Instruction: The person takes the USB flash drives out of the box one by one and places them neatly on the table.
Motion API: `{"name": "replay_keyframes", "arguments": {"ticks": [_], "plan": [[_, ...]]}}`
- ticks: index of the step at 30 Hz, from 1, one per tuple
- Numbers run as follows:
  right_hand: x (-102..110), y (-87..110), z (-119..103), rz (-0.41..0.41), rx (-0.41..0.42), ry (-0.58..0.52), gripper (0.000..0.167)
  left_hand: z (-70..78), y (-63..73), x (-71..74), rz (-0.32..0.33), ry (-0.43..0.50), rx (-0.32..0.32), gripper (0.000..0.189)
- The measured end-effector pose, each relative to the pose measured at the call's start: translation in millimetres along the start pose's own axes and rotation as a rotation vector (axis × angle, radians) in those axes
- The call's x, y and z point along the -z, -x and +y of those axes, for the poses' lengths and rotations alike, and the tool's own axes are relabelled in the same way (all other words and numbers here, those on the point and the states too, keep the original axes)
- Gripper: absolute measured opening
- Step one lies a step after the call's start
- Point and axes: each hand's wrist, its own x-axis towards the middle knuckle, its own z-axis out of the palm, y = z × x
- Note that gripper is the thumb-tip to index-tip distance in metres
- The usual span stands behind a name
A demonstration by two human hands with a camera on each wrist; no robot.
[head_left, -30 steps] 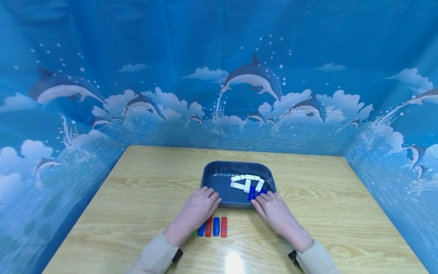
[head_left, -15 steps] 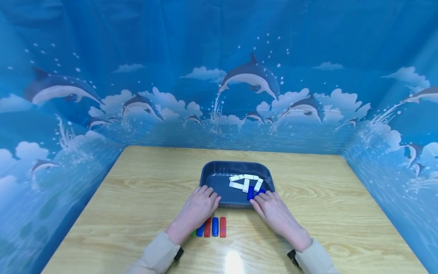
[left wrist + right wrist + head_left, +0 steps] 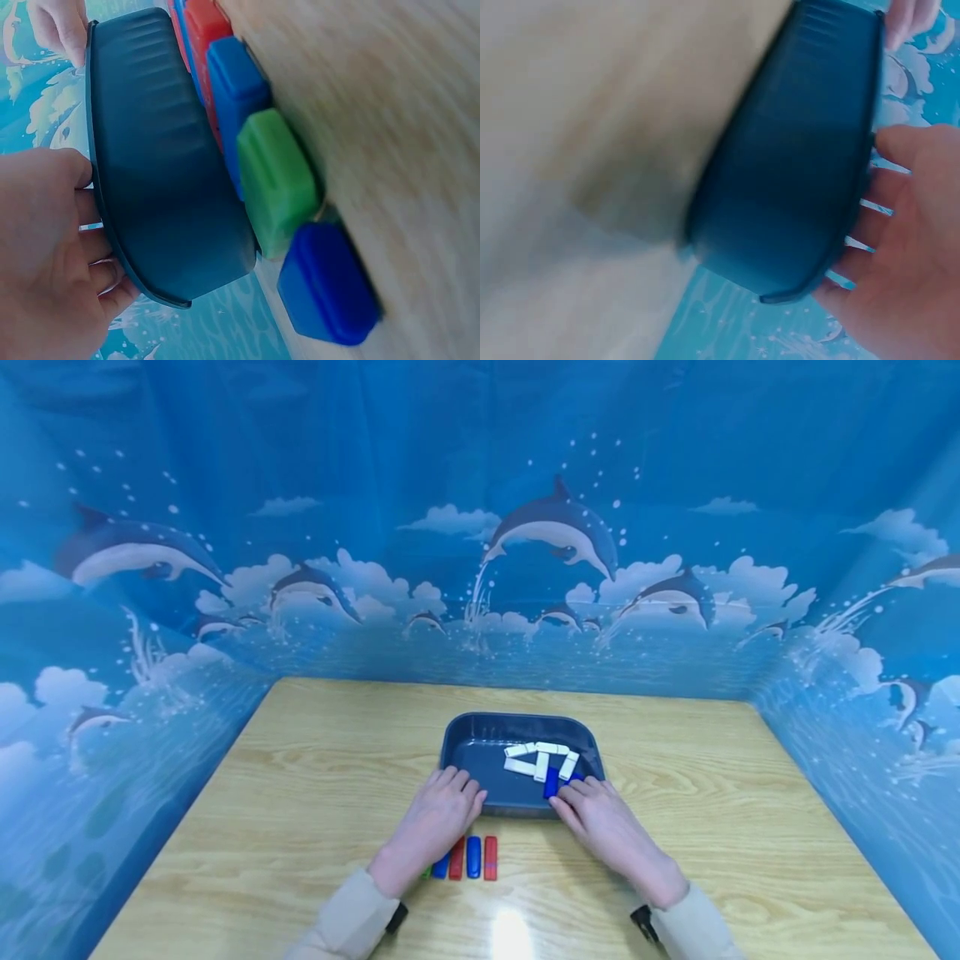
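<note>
A dark blue-grey rectangular tray (image 3: 517,811) stands on the table. My left hand (image 3: 437,810) grips its near left corner, fingers hooked over the rim. My right hand (image 3: 602,820) holds the near right corner in the same way. Inside, toward the right, lie several white oblong plastic pieces (image 3: 542,767). Blue pieces (image 3: 551,782) lie beside them, one partly hidden by my right fingers. Below the tray is a row of similar pieces, including a red one (image 3: 491,858) and a blue one (image 3: 473,857). The left wrist view shows a green piece (image 3: 277,180) at the row's left, near another blue piece (image 3: 330,285).
The wooden table (image 3: 337,743) extends around the tray on all sides. A blue curtain (image 3: 420,568) printed with dolphins and clouds encloses the table at the back and both sides.
Both hands stay at the tray's corners, and the tray and pieces keep their places. Only the head view shifts slightly.
</note>
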Motion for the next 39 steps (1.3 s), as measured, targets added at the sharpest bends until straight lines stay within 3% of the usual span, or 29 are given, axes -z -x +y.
{"name": "replay_keyframes", "arguments": {"ticks": [4, 10, 20, 29, 39], "plan": [[6.3, -13.5, 2.0, 0.033, 0.063, -0.005, 0.009, -0.8, 0.8, -0.6, 0.004, 0.008, 0.002, 0.032], [11.4, -44.7, -1.8, 0.027, 0.065, 0.018, 0.004, -0.6, 0.9, -0.1, 0.001, 0.005, 0.001, 0.032], [-16.2, -83.2, -7.1, -0.128, -0.028, 0.047, 0.014, 0.1, 1.0, 0.6, -0.024, 0.002, -0.004, 0.035], [-35.6, -95.4, -5.9, -0.159, -0.020, 0.044, 0.012, 0.4, -0.2, -0.8, 0.004, -0.014, -0.038, 0.033], [-39.4, -98.6, -10.9, -0.172, -0.018, 0.065, 0.016, -1.6, -0.3, -1.6, 0.019, -0.027, -0.033, 0.032]]}}
